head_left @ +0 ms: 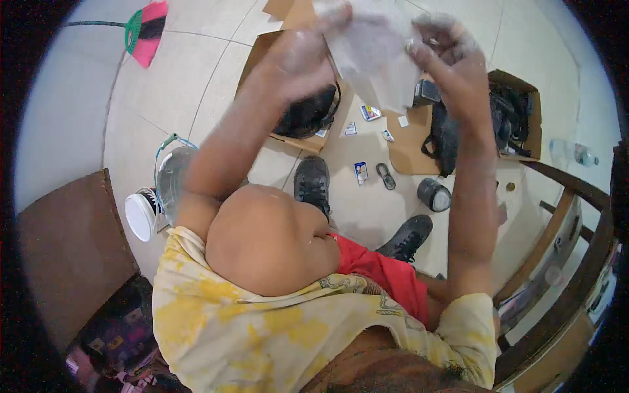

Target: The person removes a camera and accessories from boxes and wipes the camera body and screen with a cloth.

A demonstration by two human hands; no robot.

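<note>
Far left of frame: brown panel (72,229) standing near the wall. Upper left, broom (148,33) with pink and dark bristles and a green head, lying on pale floor tiles (209,52). Below it, white-lidded tub (140,217) beside a clear bucket (175,173), the latter partly behind the person's forearm.

Upper centre: open cardboard box (254,62), black bag (311,112) inside. Left hand (318,56) raised over this box, motion-blurred; its grip is closed at the upper left edge of a translucent whitish bag or sheet (373,56). That piece hangs aloft at top centre, between the two hands, well above the floor; blur hides its exact form.

Mid-frame, on the tiles: small printed cards (361,173), scattered; a dark coiled cable (385,176) just beside one; then a dark round jar (434,194) with a pale end.

Right hand (453,56), upper right of centre: fingers bent, thumb at the piece's right edge. Cannot tell whether this grip is pinching it or only touching.

Under that arm, flat cardboard (409,152) and a black pouch (446,141). Farther right, second open box (535,124) holding black items; wooden frame (547,242) below; clear bottle (580,153) on its side.
</note>
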